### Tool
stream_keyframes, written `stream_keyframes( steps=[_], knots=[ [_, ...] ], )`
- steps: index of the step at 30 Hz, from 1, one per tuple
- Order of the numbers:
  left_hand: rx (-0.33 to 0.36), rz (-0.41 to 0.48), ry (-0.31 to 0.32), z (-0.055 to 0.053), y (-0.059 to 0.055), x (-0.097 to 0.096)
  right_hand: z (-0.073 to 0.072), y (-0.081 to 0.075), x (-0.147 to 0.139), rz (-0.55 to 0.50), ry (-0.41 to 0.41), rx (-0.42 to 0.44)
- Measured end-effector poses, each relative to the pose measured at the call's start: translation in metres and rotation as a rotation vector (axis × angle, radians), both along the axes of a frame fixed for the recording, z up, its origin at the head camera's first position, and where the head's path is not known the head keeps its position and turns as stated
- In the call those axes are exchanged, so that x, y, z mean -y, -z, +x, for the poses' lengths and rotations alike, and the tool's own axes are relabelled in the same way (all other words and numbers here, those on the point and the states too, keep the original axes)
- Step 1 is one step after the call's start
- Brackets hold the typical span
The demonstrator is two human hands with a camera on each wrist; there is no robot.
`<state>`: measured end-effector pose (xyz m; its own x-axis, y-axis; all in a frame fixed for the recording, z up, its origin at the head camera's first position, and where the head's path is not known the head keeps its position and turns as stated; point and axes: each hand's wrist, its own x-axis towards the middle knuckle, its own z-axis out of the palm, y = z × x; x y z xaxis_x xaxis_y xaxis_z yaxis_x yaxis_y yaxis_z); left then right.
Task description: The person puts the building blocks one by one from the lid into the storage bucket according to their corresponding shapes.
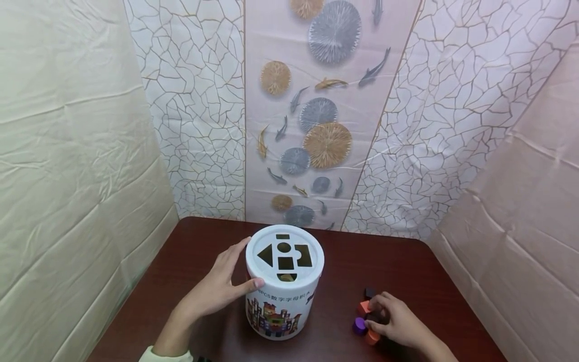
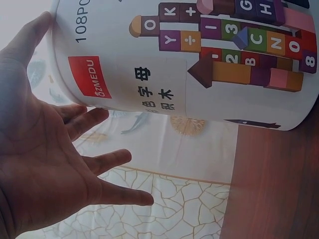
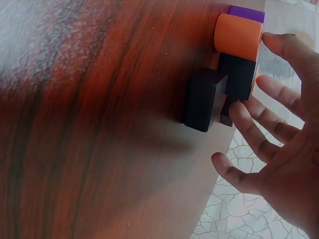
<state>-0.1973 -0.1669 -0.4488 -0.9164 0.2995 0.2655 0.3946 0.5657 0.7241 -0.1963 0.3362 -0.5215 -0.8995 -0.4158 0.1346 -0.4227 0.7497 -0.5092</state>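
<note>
A white toy-block bucket [image 1: 280, 314] stands upright, its lid [image 1: 300, 238] cut with shaped holes. My left hand [image 1: 212, 291] rests against its rim, the thumb on the near side; in the left wrist view the other fingers are spread. To the right, my right hand [image 1: 400, 322] reaches over a small cluster of blocks, fingers parted. The cluster has a purple cylinder [image 1: 359, 326], an orange cylinder [image 3: 238, 36], an orange block [image 1: 364, 307] and a black block [image 1: 369, 293]. A dark block [image 3: 203, 102] shows nearer the right wrist camera. The thumb tip is by the orange cylinder.
The dark red-brown wooden table [image 1: 203, 251] has rounded back corners. Behind it hangs a patterned cloth [image 1: 194, 125] with fish and round motifs. Plain cream cloths [image 1: 81, 151] close off both sides. Something yellowish shows through a lid hole.
</note>
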Motion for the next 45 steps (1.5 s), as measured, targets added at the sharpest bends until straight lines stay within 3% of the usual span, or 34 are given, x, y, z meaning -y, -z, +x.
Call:
stream_keyframes(
  steps=[6,12,22,31,45],
  knots=[
    [0.008,-0.005,-0.005,0.001,0.001,0.000,0.000,0.002,0.002,-0.003,0.014,0.026],
    [-0.014,-0.001,-0.002,0.000,0.000,0.001,-0.006,0.006,0.009,0.035,0.100,0.036],
    [-0.018,0.005,-0.004,0.001,-0.002,0.001,-0.011,0.005,0.021,0.078,0.150,-0.059],
    [-0.003,0.004,-0.001,0.001,-0.001,0.000,-0.015,0.003,0.025,0.105,0.244,0.024],
    [-0.011,0.007,-0.001,0.002,-0.002,0.000,-0.014,-0.002,0.023,0.078,0.204,0.001]
  ],
)
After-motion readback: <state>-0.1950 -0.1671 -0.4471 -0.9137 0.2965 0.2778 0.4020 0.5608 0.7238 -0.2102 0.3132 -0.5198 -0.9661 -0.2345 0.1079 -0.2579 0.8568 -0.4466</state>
